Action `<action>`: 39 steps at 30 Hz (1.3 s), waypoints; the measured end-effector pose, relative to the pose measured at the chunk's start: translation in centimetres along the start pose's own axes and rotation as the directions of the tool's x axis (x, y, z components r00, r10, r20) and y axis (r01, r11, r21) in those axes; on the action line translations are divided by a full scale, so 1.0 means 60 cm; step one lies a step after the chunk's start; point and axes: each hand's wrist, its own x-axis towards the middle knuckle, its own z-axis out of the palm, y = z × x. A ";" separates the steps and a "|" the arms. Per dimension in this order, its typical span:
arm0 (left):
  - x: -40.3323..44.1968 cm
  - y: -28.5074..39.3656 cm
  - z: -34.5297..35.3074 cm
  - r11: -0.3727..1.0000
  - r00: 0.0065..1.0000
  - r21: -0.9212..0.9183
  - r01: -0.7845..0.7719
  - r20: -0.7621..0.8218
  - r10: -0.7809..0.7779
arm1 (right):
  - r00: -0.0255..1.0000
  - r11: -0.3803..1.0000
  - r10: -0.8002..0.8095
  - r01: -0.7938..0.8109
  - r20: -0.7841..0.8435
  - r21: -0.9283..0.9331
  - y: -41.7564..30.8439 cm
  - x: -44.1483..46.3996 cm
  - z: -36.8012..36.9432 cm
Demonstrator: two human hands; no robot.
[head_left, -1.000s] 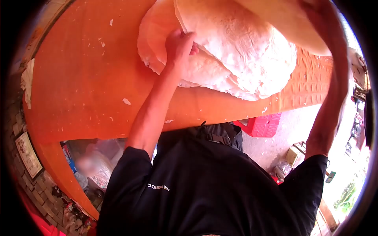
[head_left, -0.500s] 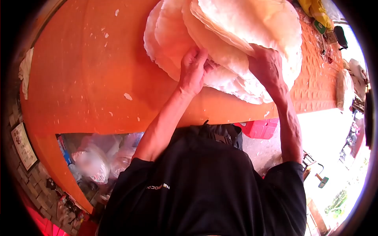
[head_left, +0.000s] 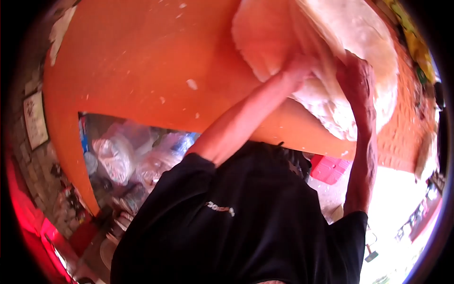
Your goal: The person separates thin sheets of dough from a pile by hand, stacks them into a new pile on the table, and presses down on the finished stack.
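Fingers of two hands, left hand (head_left: 301, 67) and right hand (head_left: 358, 78), touch one pile of pale sheets (head_left: 371, 35) on one orange table (head_left: 142, 71); blur lets me tell neither their grip nor the sheet count.

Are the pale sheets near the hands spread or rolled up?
Mostly spread: the pale sheets show broad faces on the orange table; near the left hand, blur hides detail.

pale sheets (head_left: 352, 31) on orange table (head_left: 151, 66)
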 end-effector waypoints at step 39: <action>-0.210 -0.054 -0.054 0.986 0.979 0.081 0.148 -0.154 -0.134 | 0.981 0.762 0.143 -0.194 -0.131 -0.618 0.087 -0.012 -0.367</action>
